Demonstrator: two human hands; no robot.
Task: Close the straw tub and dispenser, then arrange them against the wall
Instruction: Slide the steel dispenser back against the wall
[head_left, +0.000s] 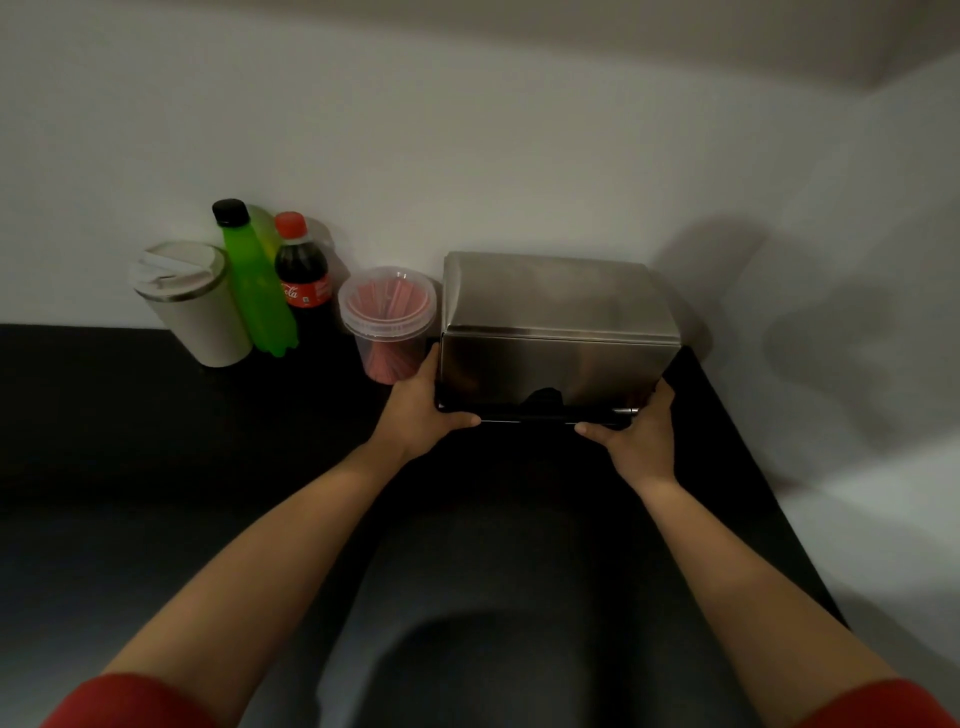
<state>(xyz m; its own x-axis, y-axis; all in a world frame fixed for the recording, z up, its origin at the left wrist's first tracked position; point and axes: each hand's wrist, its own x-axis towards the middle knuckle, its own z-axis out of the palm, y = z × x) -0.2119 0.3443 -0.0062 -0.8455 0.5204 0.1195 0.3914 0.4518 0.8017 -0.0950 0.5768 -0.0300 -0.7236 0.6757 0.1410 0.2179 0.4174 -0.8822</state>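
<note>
A stainless steel dispenser (558, 332) stands on the black counter with its back at the white wall, its lid down. My left hand (418, 410) grips its lower left corner and my right hand (636, 431) grips its lower right corner, thumbs along the dark front base. Just left of the dispenser stands a clear plastic straw tub (387, 325) with a clear lid on top and red straws inside. The tub almost touches the dispenser's left side.
Against the wall further left stand a cola bottle (302, 270), a green bottle (257, 280) and a white lidded cup (195, 304). The black counter (182, 467) ends at a right edge beside the dispenser. The white wall (467, 156) runs behind everything.
</note>
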